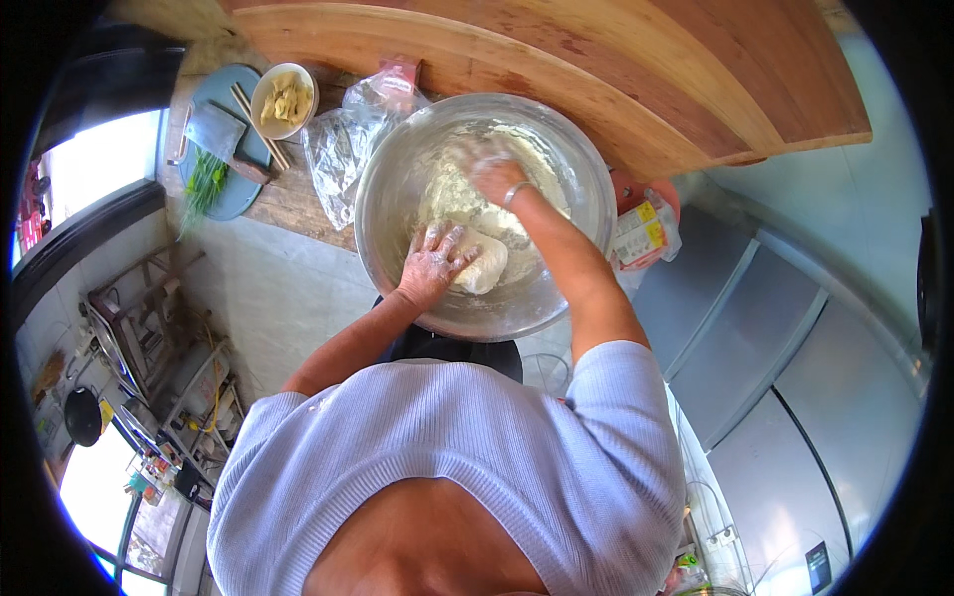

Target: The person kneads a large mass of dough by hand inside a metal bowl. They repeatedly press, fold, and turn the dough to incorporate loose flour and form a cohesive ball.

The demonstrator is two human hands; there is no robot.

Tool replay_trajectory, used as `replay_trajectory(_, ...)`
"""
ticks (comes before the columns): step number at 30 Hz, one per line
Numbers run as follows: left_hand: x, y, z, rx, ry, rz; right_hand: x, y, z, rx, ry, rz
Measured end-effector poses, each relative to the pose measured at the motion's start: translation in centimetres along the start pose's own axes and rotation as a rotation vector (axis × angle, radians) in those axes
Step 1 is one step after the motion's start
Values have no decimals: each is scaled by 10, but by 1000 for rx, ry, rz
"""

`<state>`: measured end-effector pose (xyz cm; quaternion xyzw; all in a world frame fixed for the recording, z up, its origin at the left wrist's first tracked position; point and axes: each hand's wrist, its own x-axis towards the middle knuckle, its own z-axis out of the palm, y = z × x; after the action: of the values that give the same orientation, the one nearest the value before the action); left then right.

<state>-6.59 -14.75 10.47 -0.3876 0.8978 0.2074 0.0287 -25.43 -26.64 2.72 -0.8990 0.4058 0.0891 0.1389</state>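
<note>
A big metal mixing bowl (375, 214) holds a pale lump of dough (485, 266) and loose white flour (445, 191). My left hand (434, 262), dusted with flour, rests against the left side of the dough with its fingers spread. My right hand (489, 174) reaches into the far part of the bowl, over the flour. Motion smears its fingers, so their pose is unclear. A bracelet circles that wrist.
Left of the bowl lie a crumpled clear plastic bag (343, 144), a bowl of yellowish pieces (288, 99), chopsticks (241, 100) and a blue-grey board (232, 81) with a cleaver (214, 129) and greens (206, 182). A printed package (641, 235) sits at right. A wooden panel (596, 70) stands beyond.
</note>
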Motion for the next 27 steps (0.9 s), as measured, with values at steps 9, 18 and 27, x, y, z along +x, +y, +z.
replay_trajectory(9, 28, -37, 11, -123, -19, -191, -119, -154, 52, 272, -241, 854)
replay_trajectory(18, 119, -82, 14, -387, -350, -467, -119, -168, 68, 911, 134, 1314)
replay_trajectory(27, 118, -108, 6, -844, -540, -193, -63, -177, 29, 2597, 553, 1489)
